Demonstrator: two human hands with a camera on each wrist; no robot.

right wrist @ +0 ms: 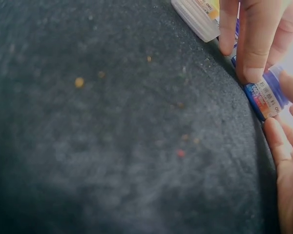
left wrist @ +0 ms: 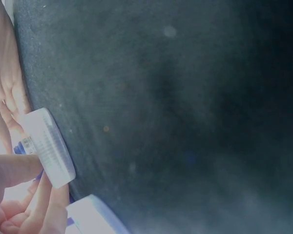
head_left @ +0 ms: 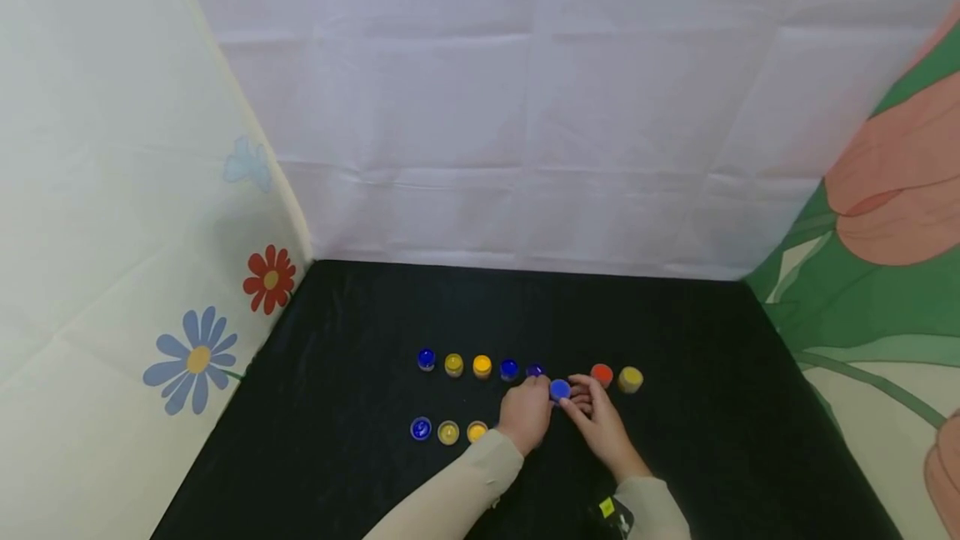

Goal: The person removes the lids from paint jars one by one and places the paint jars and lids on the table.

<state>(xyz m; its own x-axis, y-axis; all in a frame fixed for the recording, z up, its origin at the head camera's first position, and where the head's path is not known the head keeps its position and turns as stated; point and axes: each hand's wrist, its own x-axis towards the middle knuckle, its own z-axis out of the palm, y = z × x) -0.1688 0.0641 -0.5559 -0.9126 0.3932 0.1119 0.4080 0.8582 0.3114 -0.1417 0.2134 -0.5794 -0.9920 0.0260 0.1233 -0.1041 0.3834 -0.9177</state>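
Note:
A small blue-lidded paint jar (head_left: 560, 390) is between my two hands, its printed label (right wrist: 266, 97) facing the right wrist camera. My right hand (head_left: 597, 427) grips it, thumb low at its base and a finger up at the lid. From the other side my left hand (head_left: 527, 411) holds it, a fingertip against its lower edge. In the left wrist view, a translucent lid (left wrist: 50, 148) stands in front of the left fingers and partly hides them. An uncovered blue paint jar (head_left: 535, 370) sits just beyond the left hand.
Uncovered jars of blue (head_left: 426, 359), yellow (head_left: 453, 365) and orange paint (head_left: 482, 367) line up to the left, another blue one (head_left: 509, 369) beside them. Paint-stained lids (head_left: 421, 428) form a nearer row. Red (head_left: 602, 374) and yellow lidded jars (head_left: 631, 379) stand right, on black cloth (head_left: 360, 315).

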